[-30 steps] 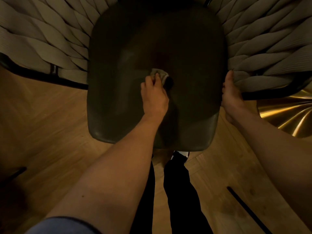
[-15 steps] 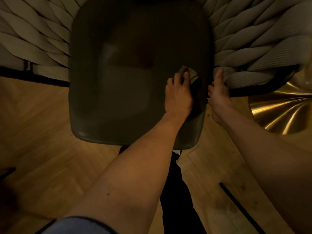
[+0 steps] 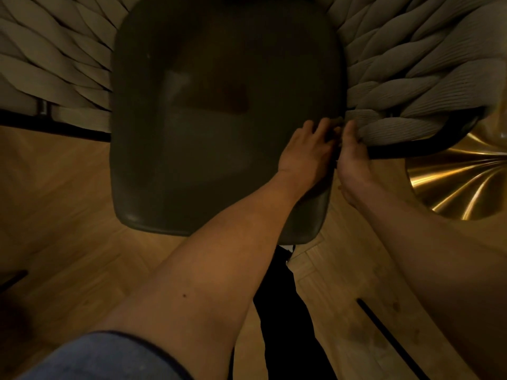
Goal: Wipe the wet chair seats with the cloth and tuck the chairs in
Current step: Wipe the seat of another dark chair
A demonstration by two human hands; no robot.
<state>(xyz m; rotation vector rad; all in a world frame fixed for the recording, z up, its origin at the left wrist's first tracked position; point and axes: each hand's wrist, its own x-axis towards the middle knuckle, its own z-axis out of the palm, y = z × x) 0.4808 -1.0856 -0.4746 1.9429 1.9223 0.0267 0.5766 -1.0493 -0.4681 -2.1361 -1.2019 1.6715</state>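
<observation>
Nearest the camera, a blue sleeve (image 3: 104,357) covers the upper left arm, and dark trouser legs (image 3: 288,311) stand on the wood floor (image 3: 60,215) between the 2 forearms.

The left hand (image 3: 307,152) lies palm down on the dark seat (image 3: 219,119), near its right edge, fingers curled forward and pressing down. The cloth is not visible; it may be under this hand's fingers, but the blur and dim light hide it, so whether they pinch it cannot be told.

Just right of it, almost touching, the right hand (image 3: 354,157) sits at the seat's right edge, thumb pointing away from the camera against the woven band (image 3: 397,124) of the chair's side. Its fingers are out of sight below the edge, so its grip cannot be told.

Right of the right hand, past the chair's black frame tube (image 3: 428,144), a shiny gold ribbed base (image 3: 461,185) stands on the floor. Beyond both hands the seat runs on, flanked by twisted woven bands (image 3: 55,64) on either side.
</observation>
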